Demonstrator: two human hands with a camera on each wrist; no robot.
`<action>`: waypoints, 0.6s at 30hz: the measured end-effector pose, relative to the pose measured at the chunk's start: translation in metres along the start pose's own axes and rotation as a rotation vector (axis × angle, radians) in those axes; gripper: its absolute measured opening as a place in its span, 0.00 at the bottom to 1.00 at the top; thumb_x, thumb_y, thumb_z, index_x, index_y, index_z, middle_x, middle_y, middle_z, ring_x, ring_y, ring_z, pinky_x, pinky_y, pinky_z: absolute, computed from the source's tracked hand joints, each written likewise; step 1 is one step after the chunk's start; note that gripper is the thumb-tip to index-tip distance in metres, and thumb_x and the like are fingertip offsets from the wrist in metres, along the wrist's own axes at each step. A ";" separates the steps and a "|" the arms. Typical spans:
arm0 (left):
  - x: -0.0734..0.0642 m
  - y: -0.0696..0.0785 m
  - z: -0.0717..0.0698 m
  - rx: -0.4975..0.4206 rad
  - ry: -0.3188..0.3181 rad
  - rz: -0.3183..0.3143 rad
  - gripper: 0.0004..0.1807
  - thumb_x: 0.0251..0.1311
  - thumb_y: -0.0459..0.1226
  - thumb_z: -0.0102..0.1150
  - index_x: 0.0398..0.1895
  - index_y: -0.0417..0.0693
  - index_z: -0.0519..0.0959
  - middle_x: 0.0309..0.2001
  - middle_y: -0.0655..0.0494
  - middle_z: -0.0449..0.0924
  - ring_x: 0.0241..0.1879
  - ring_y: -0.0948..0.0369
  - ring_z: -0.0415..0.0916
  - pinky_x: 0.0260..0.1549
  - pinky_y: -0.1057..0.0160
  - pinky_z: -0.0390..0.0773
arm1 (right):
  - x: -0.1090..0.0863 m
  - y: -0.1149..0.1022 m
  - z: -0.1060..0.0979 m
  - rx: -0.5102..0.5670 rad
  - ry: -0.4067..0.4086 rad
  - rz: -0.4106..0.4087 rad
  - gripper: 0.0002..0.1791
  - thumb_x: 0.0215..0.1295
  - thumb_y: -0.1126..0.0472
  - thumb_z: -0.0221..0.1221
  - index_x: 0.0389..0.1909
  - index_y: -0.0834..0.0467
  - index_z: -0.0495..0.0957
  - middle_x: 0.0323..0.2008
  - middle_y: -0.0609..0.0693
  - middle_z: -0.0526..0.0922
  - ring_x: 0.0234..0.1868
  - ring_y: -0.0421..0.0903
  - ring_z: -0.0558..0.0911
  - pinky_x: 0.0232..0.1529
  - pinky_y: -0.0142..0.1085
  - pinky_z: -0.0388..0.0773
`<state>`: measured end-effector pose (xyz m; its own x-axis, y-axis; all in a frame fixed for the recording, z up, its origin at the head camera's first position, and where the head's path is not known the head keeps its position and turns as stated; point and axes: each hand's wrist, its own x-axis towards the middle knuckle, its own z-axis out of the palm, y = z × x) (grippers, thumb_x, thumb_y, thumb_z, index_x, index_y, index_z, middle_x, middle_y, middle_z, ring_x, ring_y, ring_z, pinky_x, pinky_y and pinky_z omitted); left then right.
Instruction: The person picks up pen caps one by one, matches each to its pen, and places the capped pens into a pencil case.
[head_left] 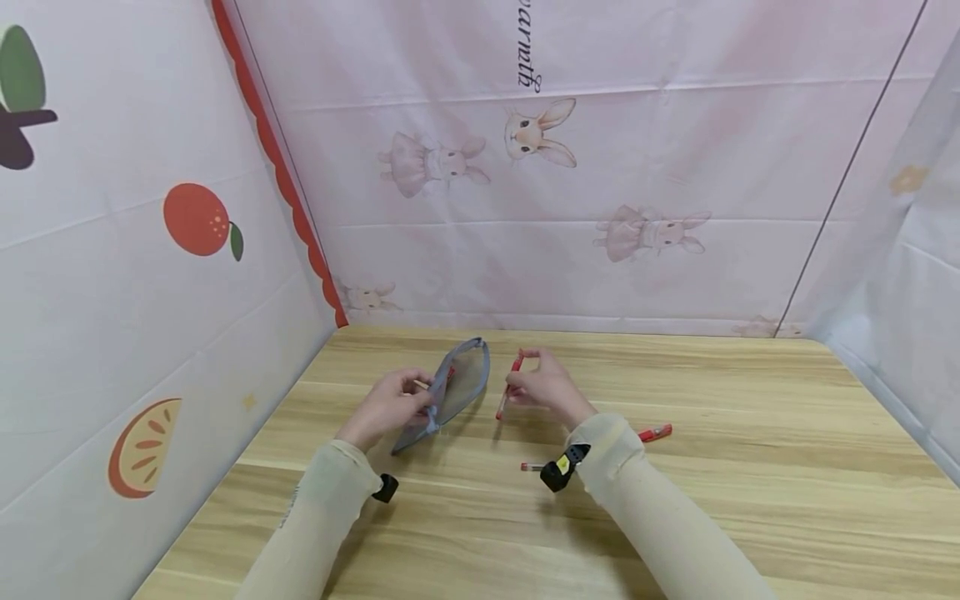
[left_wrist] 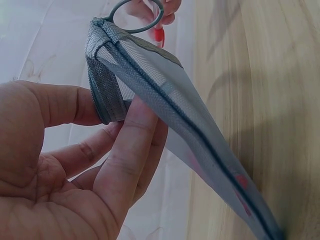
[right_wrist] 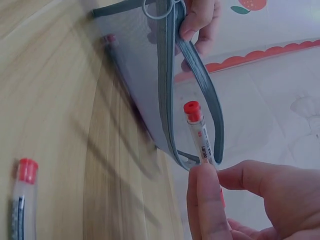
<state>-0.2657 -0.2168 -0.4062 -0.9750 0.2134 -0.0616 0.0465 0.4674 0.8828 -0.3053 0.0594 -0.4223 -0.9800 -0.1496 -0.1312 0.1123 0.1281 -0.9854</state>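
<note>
My left hand (head_left: 392, 407) pinches the edge of a grey mesh zipper pouch (head_left: 463, 390), whose mouth gapes toward the right. Through the mesh, in the right wrist view, a red-ended pen (right_wrist: 111, 40) shows inside. Between thumb and fingers my right hand (head_left: 549, 387) holds a clear-barrelled red pen (right_wrist: 201, 135), its red end tilted toward the pouch opening. This pen is just right of the pouch in the head view. Fingers and thumb of the left hand (left_wrist: 95, 150) grip the zipper edge near a corner with a ring.
On the wooden table (head_left: 450, 533), another red pen (head_left: 657, 432) lies partly hidden beneath the right forearm. A red-ended pen tip (head_left: 531, 467) shows beside the black wrist camera (head_left: 558, 472). Printed cloth walls (head_left: 570, 275) stand at the back and sides.
</note>
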 end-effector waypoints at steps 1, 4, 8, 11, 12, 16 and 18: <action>0.000 0.000 0.000 -0.001 -0.001 0.000 0.16 0.76 0.33 0.56 0.63 0.40 0.78 0.46 0.44 0.82 0.37 0.58 0.86 0.48 0.51 0.90 | 0.000 -0.001 0.001 0.007 0.002 -0.002 0.40 0.71 0.72 0.62 0.80 0.64 0.57 0.35 0.59 0.89 0.25 0.40 0.86 0.32 0.29 0.87; 0.000 0.000 0.000 -0.005 -0.003 0.001 0.16 0.76 0.33 0.56 0.63 0.39 0.78 0.46 0.44 0.82 0.37 0.57 0.86 0.49 0.50 0.90 | 0.000 -0.002 0.003 0.045 0.004 -0.011 0.39 0.71 0.72 0.62 0.80 0.65 0.57 0.39 0.64 0.89 0.24 0.39 0.86 0.32 0.29 0.87; 0.001 0.000 0.001 -0.007 -0.006 0.000 0.17 0.76 0.32 0.56 0.64 0.39 0.78 0.46 0.43 0.83 0.37 0.58 0.86 0.48 0.51 0.90 | 0.002 -0.002 0.006 0.113 0.010 -0.019 0.40 0.71 0.73 0.62 0.80 0.66 0.57 0.45 0.70 0.88 0.26 0.40 0.87 0.33 0.29 0.87; 0.000 0.001 0.003 -0.004 -0.007 0.000 0.17 0.76 0.31 0.55 0.64 0.39 0.78 0.46 0.43 0.83 0.36 0.58 0.86 0.45 0.54 0.91 | 0.001 -0.001 0.009 0.145 0.011 -0.032 0.40 0.71 0.74 0.62 0.80 0.67 0.56 0.48 0.73 0.86 0.28 0.42 0.87 0.33 0.29 0.87; 0.000 0.002 0.003 -0.002 -0.006 -0.001 0.17 0.76 0.31 0.55 0.64 0.39 0.78 0.46 0.43 0.83 0.36 0.58 0.86 0.44 0.55 0.90 | 0.001 0.000 0.011 0.152 0.007 -0.040 0.40 0.71 0.74 0.62 0.80 0.67 0.56 0.48 0.73 0.85 0.28 0.42 0.87 0.34 0.29 0.87; -0.003 0.003 0.003 0.003 0.002 -0.006 0.16 0.76 0.31 0.55 0.63 0.40 0.78 0.46 0.43 0.83 0.36 0.57 0.85 0.41 0.58 0.90 | 0.001 -0.001 0.017 0.172 0.003 -0.056 0.40 0.71 0.75 0.61 0.80 0.65 0.56 0.46 0.70 0.84 0.29 0.42 0.87 0.34 0.28 0.87; -0.003 0.003 0.004 -0.001 0.003 -0.007 0.16 0.76 0.31 0.55 0.63 0.40 0.78 0.46 0.43 0.83 0.36 0.57 0.85 0.41 0.59 0.90 | 0.001 -0.002 0.021 0.184 0.007 -0.063 0.39 0.71 0.75 0.61 0.80 0.65 0.56 0.45 0.67 0.83 0.29 0.42 0.87 0.34 0.28 0.86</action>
<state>-0.2617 -0.2129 -0.4053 -0.9760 0.2074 -0.0665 0.0393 0.4681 0.8828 -0.3028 0.0387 -0.4230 -0.9870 -0.1452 -0.0690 0.0788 -0.0629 -0.9949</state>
